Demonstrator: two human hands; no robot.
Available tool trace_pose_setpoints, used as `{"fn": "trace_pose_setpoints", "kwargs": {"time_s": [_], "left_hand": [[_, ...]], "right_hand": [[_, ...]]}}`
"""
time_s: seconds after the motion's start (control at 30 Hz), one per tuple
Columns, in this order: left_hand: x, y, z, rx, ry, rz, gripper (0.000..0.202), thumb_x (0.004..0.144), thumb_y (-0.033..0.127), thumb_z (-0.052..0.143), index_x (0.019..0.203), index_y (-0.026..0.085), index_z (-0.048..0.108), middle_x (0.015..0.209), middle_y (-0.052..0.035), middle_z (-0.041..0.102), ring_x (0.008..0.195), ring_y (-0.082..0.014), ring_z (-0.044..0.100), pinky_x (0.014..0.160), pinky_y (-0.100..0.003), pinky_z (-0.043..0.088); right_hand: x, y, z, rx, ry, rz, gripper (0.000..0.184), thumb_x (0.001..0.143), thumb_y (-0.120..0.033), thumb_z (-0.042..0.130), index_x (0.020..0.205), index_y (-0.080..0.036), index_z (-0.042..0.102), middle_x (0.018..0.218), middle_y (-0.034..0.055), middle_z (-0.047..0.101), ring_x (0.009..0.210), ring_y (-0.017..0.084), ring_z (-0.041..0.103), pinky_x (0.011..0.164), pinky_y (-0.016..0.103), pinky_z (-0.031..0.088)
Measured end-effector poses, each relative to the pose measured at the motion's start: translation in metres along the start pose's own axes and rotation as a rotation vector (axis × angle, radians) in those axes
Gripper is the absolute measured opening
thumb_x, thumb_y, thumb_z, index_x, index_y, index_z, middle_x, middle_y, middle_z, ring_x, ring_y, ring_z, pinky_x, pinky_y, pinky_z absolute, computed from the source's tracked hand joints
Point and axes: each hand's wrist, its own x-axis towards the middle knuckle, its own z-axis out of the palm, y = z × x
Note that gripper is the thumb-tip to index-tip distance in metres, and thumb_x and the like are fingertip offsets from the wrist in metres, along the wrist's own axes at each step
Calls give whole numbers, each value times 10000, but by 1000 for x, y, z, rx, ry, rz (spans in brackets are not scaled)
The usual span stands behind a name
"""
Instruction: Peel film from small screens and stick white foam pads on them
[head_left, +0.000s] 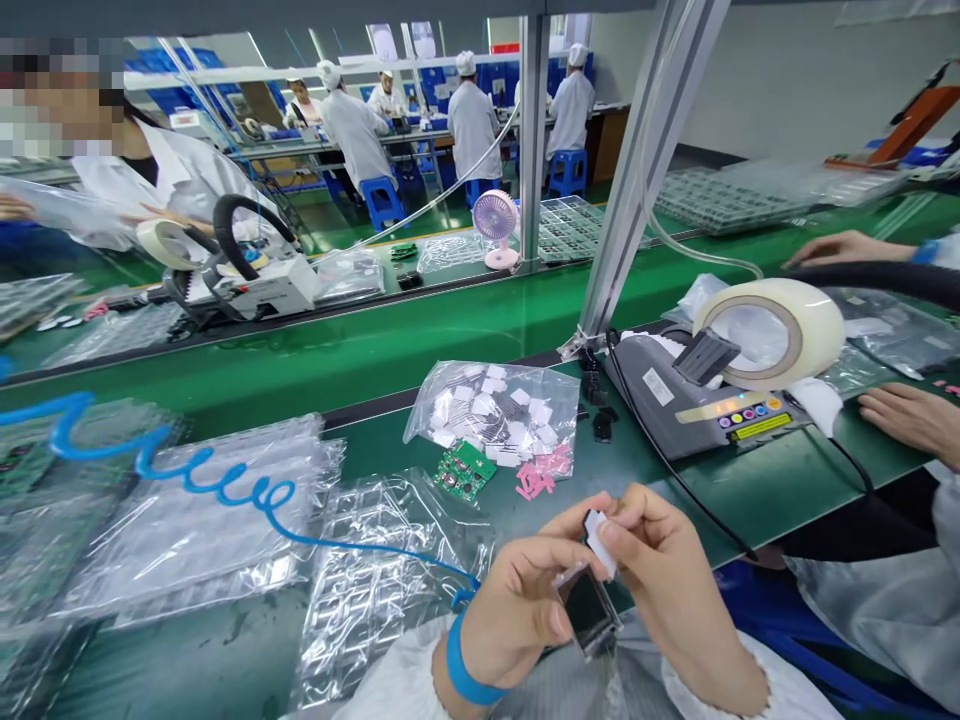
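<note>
Low in front of me, my left hand (pixel 529 590) grips a small display module (pixel 587 605) with a dark face and a shiny, clear-looking edge. My right hand (pixel 652 560) pinches a small white pad (pixel 600 543) with a dark edge just above the module; whether the two are joined I cannot tell. The fingertips of both hands meet around the pad. A blue wrist strap (pixel 469 665) circles my left wrist. Beyond my hands lie a green circuit board (pixel 465 470), pink strips (pixel 544 472) and a clear bag (pixel 450 385) of white pads.
A tape dispenser (pixel 675 400) with a large tape roll (pixel 825 335) stands at the right. Clear plastic trays (pixel 225 510) cover the left side, crossed by a blue coiled cord (pixel 217 480). A co-worker's hand (pixel 911 420) rests at the right. A metal post (pixel 630 170) rises ahead.
</note>
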Motion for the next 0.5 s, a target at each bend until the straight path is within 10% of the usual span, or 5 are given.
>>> {"fn": "trace_pose_setpoints", "kwargs": {"time_s": [0.3,0.5], "left_hand": [[-2,-2,2,-14,65,43,336,595,411,763,836,179,733,1115,-104,594,1119,-277,517,980,-360,365],[-2,-7,5,-66,141,44,326,610,406,753,835,172,724,1078,-74,593,965,-202,573,927,-310,407]], "right_hand": [[-4,-7,-13,-973,21,-617,192,813,-283,599,1001,-239,599,861,35,602,711,152,564,614,279,491],[-2,-5,-15,-1061,-92,-888,272,868,-134,529,1111,-228,606,964,55,680,846,164,626,716,293,510]]}}
